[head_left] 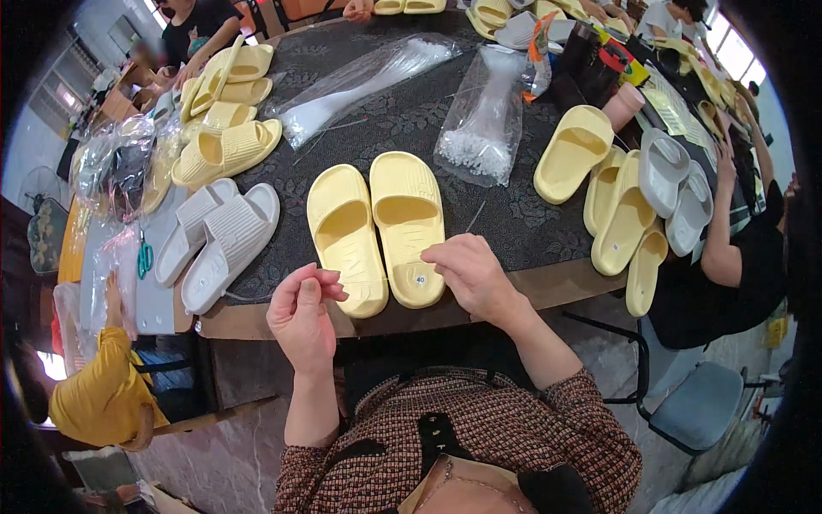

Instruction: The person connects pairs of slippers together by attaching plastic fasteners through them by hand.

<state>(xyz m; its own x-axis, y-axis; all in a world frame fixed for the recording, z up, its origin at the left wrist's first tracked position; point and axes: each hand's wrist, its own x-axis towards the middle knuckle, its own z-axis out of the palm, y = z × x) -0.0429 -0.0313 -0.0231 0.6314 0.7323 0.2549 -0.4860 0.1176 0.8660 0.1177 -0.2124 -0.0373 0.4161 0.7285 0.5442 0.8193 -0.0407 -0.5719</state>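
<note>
A pair of pale yellow slide slippers [408, 223] lies side by side in front of me, toes pointing away and heels near the table edge. Beside the left slipper's heel, my left hand [304, 317] is closed, thumb against fingers. A faint, thin clear strand [364, 280] runs from it across the heels. My right hand [473, 278] pinches its fingertips together over the outer edge of the right slipper's heel; what they hold is too small to make out. A round size sticker [420, 279] shows on that heel.
Clear bags of white plastic strands [479, 120] lie beyond the slippers. Grey slippers [229, 244] sit left, with teal scissors [145, 255] farther out. More yellow slippers [574, 154] lie right, near a pink bottle [623, 104]. Co-workers sit around; a chair [698, 403] stands right.
</note>
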